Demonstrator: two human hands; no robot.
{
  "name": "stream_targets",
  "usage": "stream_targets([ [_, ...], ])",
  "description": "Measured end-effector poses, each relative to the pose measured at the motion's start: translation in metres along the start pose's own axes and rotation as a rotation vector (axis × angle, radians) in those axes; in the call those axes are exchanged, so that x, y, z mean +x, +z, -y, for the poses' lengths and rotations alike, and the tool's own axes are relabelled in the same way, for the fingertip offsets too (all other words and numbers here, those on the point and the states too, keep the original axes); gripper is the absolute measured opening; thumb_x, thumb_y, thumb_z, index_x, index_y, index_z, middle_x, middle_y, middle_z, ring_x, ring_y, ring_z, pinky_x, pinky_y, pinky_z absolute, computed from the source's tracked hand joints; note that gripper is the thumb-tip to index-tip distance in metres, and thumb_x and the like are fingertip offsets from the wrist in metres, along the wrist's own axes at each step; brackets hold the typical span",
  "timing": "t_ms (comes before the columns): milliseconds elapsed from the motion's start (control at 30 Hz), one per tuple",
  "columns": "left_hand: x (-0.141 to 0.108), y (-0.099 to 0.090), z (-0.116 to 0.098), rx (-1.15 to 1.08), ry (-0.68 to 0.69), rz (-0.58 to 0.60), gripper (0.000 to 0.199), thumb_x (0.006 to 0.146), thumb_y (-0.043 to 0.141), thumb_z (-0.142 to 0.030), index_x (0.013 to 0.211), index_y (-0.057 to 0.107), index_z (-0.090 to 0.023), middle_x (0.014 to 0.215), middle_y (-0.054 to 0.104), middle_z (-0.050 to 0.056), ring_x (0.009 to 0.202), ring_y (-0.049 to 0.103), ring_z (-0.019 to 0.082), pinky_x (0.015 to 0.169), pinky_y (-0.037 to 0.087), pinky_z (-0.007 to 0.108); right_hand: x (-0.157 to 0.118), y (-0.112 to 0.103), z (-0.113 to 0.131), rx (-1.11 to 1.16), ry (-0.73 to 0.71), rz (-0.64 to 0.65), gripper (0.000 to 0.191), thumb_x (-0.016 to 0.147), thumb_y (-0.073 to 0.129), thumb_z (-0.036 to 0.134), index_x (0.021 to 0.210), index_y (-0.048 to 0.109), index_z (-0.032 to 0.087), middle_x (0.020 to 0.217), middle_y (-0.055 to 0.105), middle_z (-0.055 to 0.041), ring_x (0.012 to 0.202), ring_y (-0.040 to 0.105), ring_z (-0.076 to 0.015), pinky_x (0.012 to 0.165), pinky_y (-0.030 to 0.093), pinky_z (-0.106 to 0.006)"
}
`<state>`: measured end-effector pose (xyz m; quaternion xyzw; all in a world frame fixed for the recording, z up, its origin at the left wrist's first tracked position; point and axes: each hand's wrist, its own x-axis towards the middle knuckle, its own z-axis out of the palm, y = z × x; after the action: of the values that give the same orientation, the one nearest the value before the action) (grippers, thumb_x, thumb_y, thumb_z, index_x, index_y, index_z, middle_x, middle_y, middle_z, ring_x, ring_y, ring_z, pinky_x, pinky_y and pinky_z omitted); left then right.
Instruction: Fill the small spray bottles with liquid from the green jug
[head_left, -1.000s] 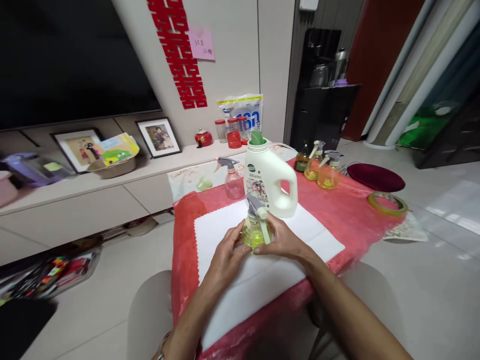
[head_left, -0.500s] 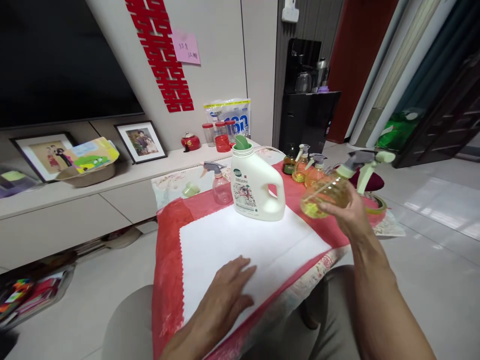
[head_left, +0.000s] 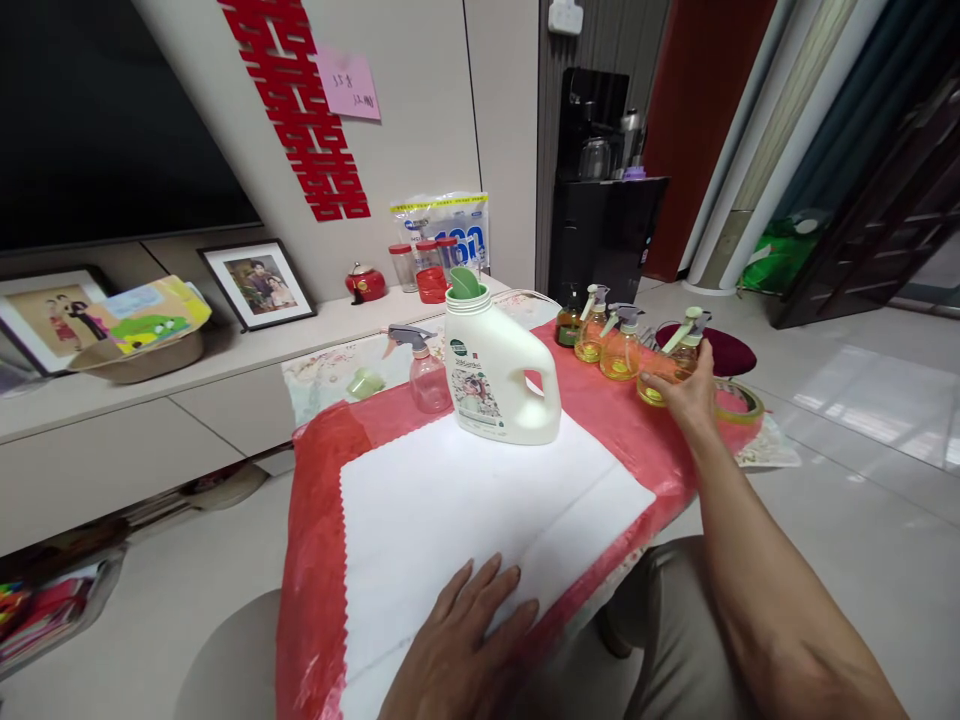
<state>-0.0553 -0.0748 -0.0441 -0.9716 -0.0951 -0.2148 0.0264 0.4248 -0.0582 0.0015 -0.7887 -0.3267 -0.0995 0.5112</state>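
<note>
My right hand (head_left: 691, 388) is wrapped round a clear spray bottle (head_left: 651, 390) with yellow liquid, at the right end of a row of similar bottles on the red-covered table. My left hand (head_left: 480, 620) lies on the white cloth (head_left: 420, 520), fingers spread, holding nothing. At the cloth's far edge stands a white detergent jug (head_left: 499, 385) with no cap on and a green piece (head_left: 466, 284) in its mouth. Left of the jug is a pink-tinted spray bottle (head_left: 429, 380) with a grey trigger head; a pale green cap (head_left: 365, 383) lies near it.
Two more spray bottles, a front one (head_left: 621, 345) and a back one (head_left: 591, 335), and a dark green pump bottle (head_left: 568, 322) line the right side. A roll of tape (head_left: 739, 400) lies at the right edge. Behind runs a low cabinet (head_left: 247, 345) with photo frames.
My right hand has lowered the spray bottle from the air to the table beside the others. My left hand has moved slightly nearer me and flattened. The view has shifted a little.
</note>
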Motion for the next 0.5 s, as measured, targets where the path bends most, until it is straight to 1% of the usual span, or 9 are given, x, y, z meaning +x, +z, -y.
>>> stream_targets([
  [100,0.001,-0.001,0.000,0.040,0.024,-0.005,0.059,0.088,0.059,-0.017,0.145,0.051,-0.028,0.142,0.063,0.005,0.137,0.054,0.025,0.112,0.048,0.042,0.007,0.013,-0.005,-0.038,0.037,-0.006,0.132,0.058,0.074,0.069,0.161,0.018,0.008,0.150,0.037,-0.0233,0.134,0.043,-0.0373,0.114,0.035,-0.052],
  [167,0.001,-0.003,-0.002,0.056,0.020,0.018,0.060,0.089,0.058,-0.016,0.147,0.048,-0.028,0.145,0.061,0.005,0.139,0.052,0.025,0.113,0.047,0.042,0.009,0.018,-0.007,-0.062,0.040,-0.002,0.133,0.058,0.073,0.069,0.161,0.017,0.007,0.150,0.037,-0.0241,0.135,0.042,-0.0373,0.114,0.036,-0.052],
  [367,0.009,-0.013,-0.010,0.047,-0.009,0.206,0.077,0.084,0.057,-0.008,0.155,0.036,-0.028,0.159,0.046,0.001,0.145,0.045,0.026,0.118,0.040,0.047,0.009,0.025,-0.016,-0.117,0.031,0.044,0.124,0.065,0.072,0.061,0.161,0.014,0.007,0.155,0.031,-0.0227,0.140,0.038,-0.0338,0.115,0.036,-0.047],
  [433,0.011,-0.016,-0.011,0.038,-0.022,0.253,0.078,0.083,0.059,-0.009,0.155,0.036,-0.029,0.159,0.045,0.000,0.144,0.045,0.027,0.119,0.039,0.048,0.008,0.023,-0.017,-0.129,0.023,0.062,0.122,0.066,0.072,0.058,0.160,0.013,0.008,0.154,0.032,-0.0222,0.139,0.040,-0.0327,0.116,0.036,-0.046],
  [500,0.013,-0.019,-0.012,0.019,-0.034,0.297,0.078,0.083,0.061,-0.010,0.154,0.036,-0.029,0.160,0.045,0.000,0.144,0.045,0.028,0.119,0.038,0.048,0.006,0.020,-0.018,-0.148,0.003,0.074,0.120,0.066,0.073,0.057,0.159,0.015,0.008,0.152,0.036,-0.0221,0.136,0.042,-0.0326,0.115,0.037,-0.047],
])
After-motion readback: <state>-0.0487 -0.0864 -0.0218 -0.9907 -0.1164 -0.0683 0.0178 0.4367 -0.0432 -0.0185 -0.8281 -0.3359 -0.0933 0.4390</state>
